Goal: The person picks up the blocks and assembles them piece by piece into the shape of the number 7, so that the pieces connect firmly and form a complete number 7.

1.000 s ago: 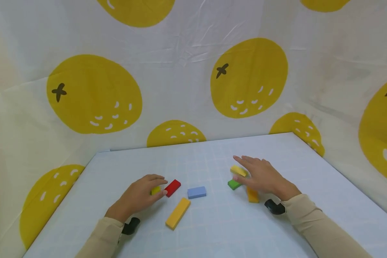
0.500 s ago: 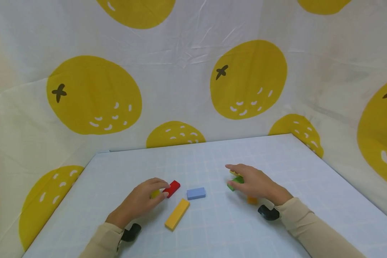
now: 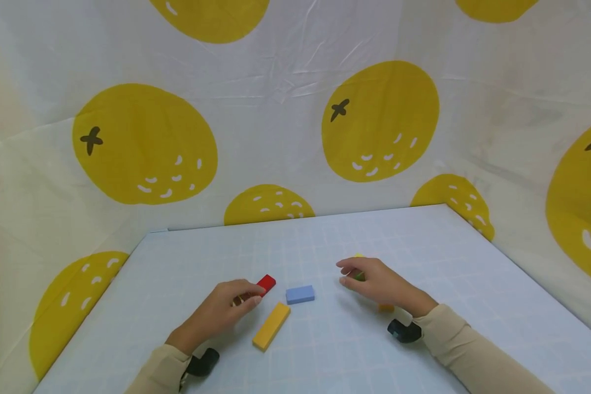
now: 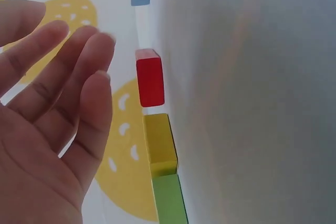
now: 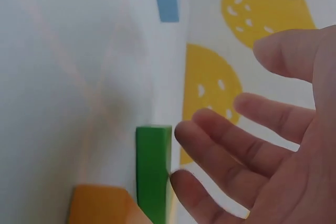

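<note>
In the head view my left hand (image 3: pixel 219 309) hovers over the left group of blocks, its fingertips partly covering a red block (image 3: pixel 268 282). The left wrist view shows relaxed fingers holding nothing, apart from the red block, a yellow block (image 4: pixel 160 140) and a green block (image 4: pixel 169 199). My right hand (image 3: pixel 381 282) hangs over the right group, fingers loosely bent with a gap to the thumb. Below it are a green block (image 5: pixel 151 166) and an orange block (image 3: pixel 386 308), both largely hidden from the head. A sliver of yellow (image 3: pixel 358 255) peeks out behind that hand.
A blue block (image 3: pixel 300 295) lies flat between the two hands. Nearer the front is a long yellow-orange block (image 3: pixel 272 327), set diagonally. The white table (image 3: pixel 325 355) meets a fruit-printed curtain (image 3: pixel 276 137) at its back and sides.
The right hand has come left, nearer to the body and lower, covering more of its blocks, and its fingers have bent. The left hand has shifted slightly right and toward the body. Blocks stay put.
</note>
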Demonstrator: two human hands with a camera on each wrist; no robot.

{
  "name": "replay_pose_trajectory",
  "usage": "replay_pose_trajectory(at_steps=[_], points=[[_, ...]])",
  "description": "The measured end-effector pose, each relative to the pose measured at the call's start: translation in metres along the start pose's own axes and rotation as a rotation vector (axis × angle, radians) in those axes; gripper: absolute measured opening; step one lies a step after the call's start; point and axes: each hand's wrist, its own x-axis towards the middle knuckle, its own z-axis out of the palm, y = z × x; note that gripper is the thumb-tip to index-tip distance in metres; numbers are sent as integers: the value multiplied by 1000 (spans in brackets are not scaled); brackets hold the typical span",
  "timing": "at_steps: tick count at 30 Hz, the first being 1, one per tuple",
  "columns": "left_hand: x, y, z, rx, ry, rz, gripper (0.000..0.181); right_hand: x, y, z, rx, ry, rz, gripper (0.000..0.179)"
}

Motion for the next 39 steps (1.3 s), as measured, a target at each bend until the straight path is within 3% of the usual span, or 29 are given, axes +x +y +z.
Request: replay_pose_trajectory(at_steps=[9,16,26,34,39], points=[[1,-1,3,-62,-115,-13,27,4,-6,10,-3,20,-26,37],[2,0,3,-80,-183,-15,26,10,-12,14,17,-10,-32,39],[3,8,3,-129,-270,-149,28,22,-18,20,39,-74,5,39],[5,7,6,-178,-332,-192,35,34,-23,27,-17,-112,-1,36],[3,6,6,-204,-362,-202,40,41,-28,31,23,-159,35,39]])
